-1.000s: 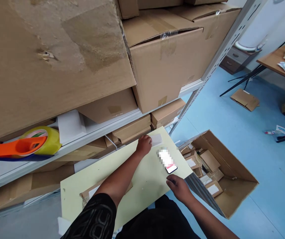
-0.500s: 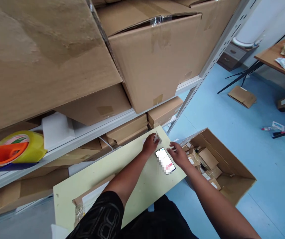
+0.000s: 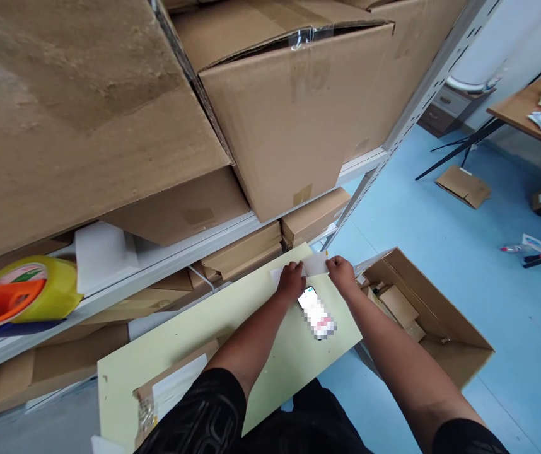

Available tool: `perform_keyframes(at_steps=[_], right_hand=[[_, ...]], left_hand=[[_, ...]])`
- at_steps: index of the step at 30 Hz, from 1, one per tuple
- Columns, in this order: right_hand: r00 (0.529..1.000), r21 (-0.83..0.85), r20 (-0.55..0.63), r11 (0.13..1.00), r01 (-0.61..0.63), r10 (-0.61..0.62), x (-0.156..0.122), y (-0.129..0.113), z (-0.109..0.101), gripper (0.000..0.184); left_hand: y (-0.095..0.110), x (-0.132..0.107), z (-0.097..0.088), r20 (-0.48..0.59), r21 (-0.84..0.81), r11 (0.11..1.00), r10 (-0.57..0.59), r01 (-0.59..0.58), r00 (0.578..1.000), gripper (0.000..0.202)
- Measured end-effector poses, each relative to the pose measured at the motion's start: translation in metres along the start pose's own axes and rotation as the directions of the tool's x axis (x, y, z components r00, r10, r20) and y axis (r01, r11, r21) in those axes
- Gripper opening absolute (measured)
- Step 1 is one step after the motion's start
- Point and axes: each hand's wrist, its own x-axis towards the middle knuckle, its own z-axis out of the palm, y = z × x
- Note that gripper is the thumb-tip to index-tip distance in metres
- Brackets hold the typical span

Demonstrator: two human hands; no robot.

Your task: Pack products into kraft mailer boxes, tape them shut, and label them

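A small white paper label (image 3: 315, 264) is held between both hands at the far end of a pale green board (image 3: 232, 334). My left hand (image 3: 292, 280) pinches its left edge, fingers closed. My right hand (image 3: 341, 275) grips its right edge, fingers closed too. A phone (image 3: 316, 312) with a lit screen lies on the board just below the hands. A brown parcel with a white label (image 3: 171, 394) rests on the near end of the board.
An open cardboard box (image 3: 441, 328) with several small parcels stands on the blue floor to the right. A metal shelf (image 3: 214, 236) packed with big cartons is ahead. A yellow tape dispenser (image 3: 19, 296) sits on the shelf at left. A desk (image 3: 530, 113) stands far right.
My right hand moved from near the phone up to the label and took hold of its right edge. My left hand lifted the label off the board.
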Motion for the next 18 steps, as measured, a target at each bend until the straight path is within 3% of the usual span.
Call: perform_keyframes(at_steps=[2, 6, 11, 14, 18], right_hand=[[0.995, 0.096, -0.015, 0.991, -0.093, 0.095, -0.003, 0.017, 0.002, 0.027], [0.989, 0.178, -0.011, 0.973, -0.146, 0.150, -0.015, 0.033, 0.004, 0.031], [0.989, 0.232, 0.020, 0.962, -0.145, 0.144, -0.015, 0.027, 0.001, 0.031], [0.991, 0.216, 0.013, 0.968, -0.129, 0.130, -0.005, 0.023, -0.003, 0.029], [0.985, 0.197, -0.070, 0.970, -0.144, 0.161, 0.008, 0.022, -0.024, 0.025]], left_hand=[[-0.001, -0.001, 0.001, -0.004, -0.017, 1.000, -0.004, 0.004, 1.000, 0.063], [-0.001, -0.002, 0.003, -0.013, -0.024, 1.000, -0.008, 0.008, 1.000, 0.065], [0.002, -0.001, 0.002, -0.032, -0.014, 1.000, -0.015, 0.015, 0.999, 0.075], [0.004, 0.002, -0.001, 0.014, 0.014, 1.000, -0.020, 0.020, 1.000, 0.077], [0.007, 0.005, -0.004, 0.076, 0.038, 0.999, -0.030, 0.028, 0.997, 0.081]])
